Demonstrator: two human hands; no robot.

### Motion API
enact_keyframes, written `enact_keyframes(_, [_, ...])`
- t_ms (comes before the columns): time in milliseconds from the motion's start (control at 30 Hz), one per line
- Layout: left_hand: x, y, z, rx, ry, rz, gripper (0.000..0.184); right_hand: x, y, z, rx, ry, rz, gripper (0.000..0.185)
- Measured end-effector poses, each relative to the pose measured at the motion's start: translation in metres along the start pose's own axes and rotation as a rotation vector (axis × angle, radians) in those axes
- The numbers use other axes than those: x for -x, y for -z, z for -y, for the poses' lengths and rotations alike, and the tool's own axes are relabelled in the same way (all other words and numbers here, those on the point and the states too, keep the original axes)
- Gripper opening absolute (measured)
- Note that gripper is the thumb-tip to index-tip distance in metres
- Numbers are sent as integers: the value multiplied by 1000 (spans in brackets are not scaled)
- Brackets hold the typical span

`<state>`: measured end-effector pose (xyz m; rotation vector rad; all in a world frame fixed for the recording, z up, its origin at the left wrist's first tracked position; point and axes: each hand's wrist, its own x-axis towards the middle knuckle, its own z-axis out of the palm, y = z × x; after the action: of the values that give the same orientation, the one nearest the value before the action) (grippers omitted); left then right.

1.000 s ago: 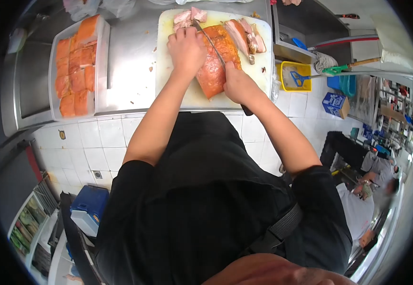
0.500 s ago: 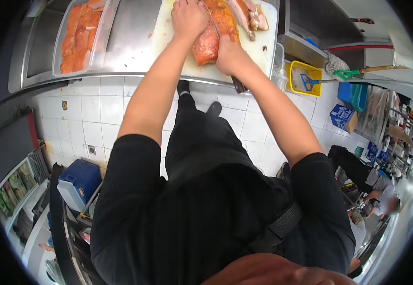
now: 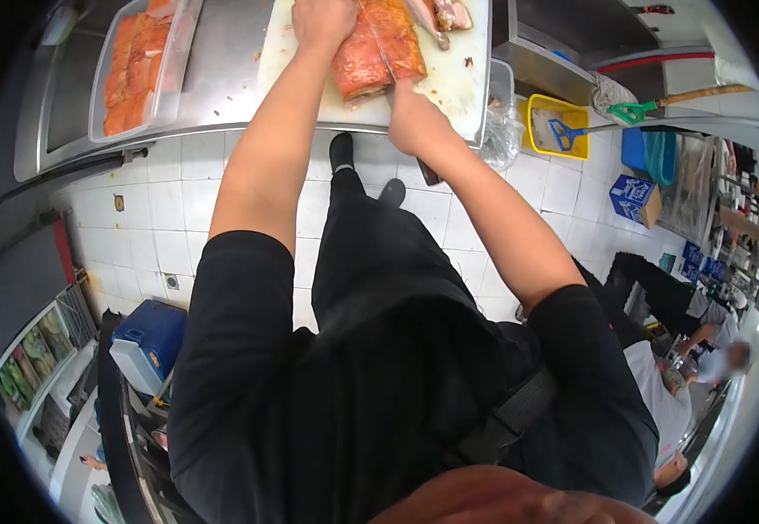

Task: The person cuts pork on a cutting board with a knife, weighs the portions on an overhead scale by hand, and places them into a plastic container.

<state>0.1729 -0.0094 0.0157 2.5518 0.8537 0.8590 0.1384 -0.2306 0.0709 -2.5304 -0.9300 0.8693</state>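
A slab of roast pork (image 3: 362,65) with reddish-brown crackled skin lies on a white cutting board (image 3: 305,100). My right hand (image 3: 419,120) is closed round the handle of a knife (image 3: 383,49), its dark butt showing below the wrist. The blade lies lengthwise along the slab's skin; how deep it sits I cannot tell. My left hand (image 3: 325,24) is at the slab's upper left, touching or very near it, its fingers cut off by the top edge. Several cut meat pieces (image 3: 454,15) lie at the board's far right.
On the steel counter (image 3: 222,65), left of the board, stands a clear tub (image 3: 174,92) of roast pork pieces. A plastic bag (image 3: 503,135), a yellow bin (image 3: 579,131) and a blue box (image 3: 633,199) are to the right. Other people (image 3: 663,393) are at the lower right.
The view has shifted, so the counter, board and pork sit higher and further left. My right hand and the knife have drawn back toward me along the slab.
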Motion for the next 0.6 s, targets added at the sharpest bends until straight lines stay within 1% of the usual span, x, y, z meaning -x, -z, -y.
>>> enact_keyframes(67, [2,-3,1,-49,-40,8,23,-8,-4,-2,-4,4,-25,38])
enact_keyframes(133, [1,-3,6,-223,-276,-23,23,-21,1,1,58,24,-30,40])
enact_keyframes(167, [2,0,9,-225,-288,-40,23,-20,0,0,57,52,-49,38])
enact_keyframes(200, [-1,2,12,-95,-120,58,27,-18,0,-4,52,60,-74,38])
enact_keyframes(233, [-1,4,12,36,46,163,31,-6,2,-6,43,37,-23,38])
enact_keyframes(267, [1,3,10,33,29,152,31,4,3,-10,37,16,31,38])
enact_keyframes(333, [11,8,-1,-123,115,52,54,20,2,-24,-10,-29,61,41])
enact_keyframes(400, [36,49,-55,-114,346,200,89,32,14,-32,-8,-14,45,42])
enact_keyframes(467, [64,50,-71,-159,395,277,114,40,13,-38,98,-25,-18,41])
enact_keyframes(500, [74,54,-71,-167,396,264,114,44,12,-41,96,-11,-22,41])
enact_keyframes(567, [77,66,-74,-17,517,421,117,46,16,-44,125,-52,-26,39])
enact_keyframes(600, [73,72,-73,-14,515,408,117,46,16,-45,129,-43,-36,39])
